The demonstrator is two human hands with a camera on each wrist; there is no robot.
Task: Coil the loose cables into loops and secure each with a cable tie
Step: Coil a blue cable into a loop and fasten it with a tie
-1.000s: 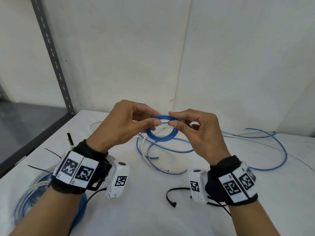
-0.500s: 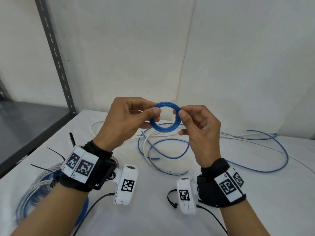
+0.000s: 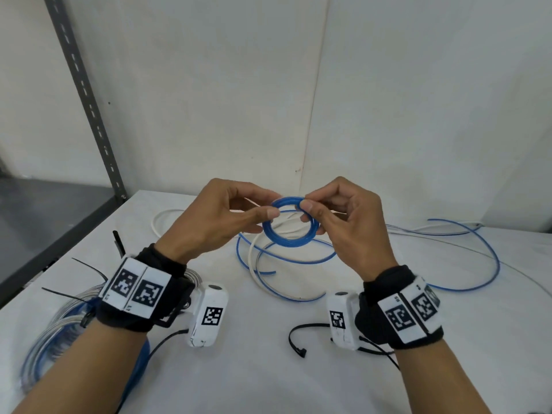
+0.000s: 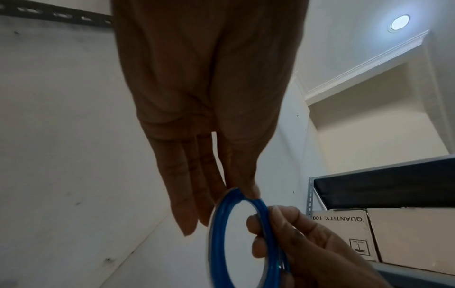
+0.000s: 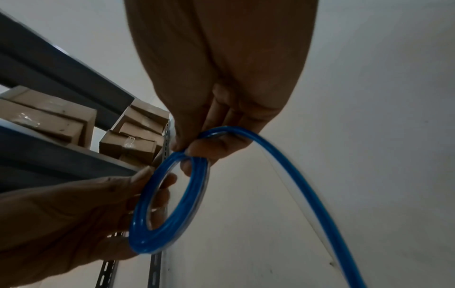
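Blue cable coil (image 3: 289,222): a small tight ring of several turns, held up above the white table (image 3: 268,369), between both hands.
Left hand (image 3: 221,218): thumb and fingertips pinch the coil's left edge; the other fingers are loosely curled.
Right hand (image 3: 346,222): thumb and forefinger pinch the top right of the coil; in the right wrist view the free blue tail (image 5: 302,185) runs out from this pinch and away downward.
Loose cable on table: blue and white lengths (image 3: 268,264) lie tangled under the hands, so winding looks far from finished.
Risk, spring-back: the stiff turns will likely pop open if either pinch eases, since no tie holds them yet.
Risk, snag: pulling more tail in may drag the tangle or catch the white cable.
Risk, tie reach: the black cable tie (image 3: 298,339) lies near the right wrist; fetching it frees one hand, and the coil could unwind.
Finished bundle (image 3: 59,333): a blue and clear coil at the left table edge, with black ties sticking out.
Containers: cardboard boxes (image 5: 138,134) on a shelf; contents cannot be told.
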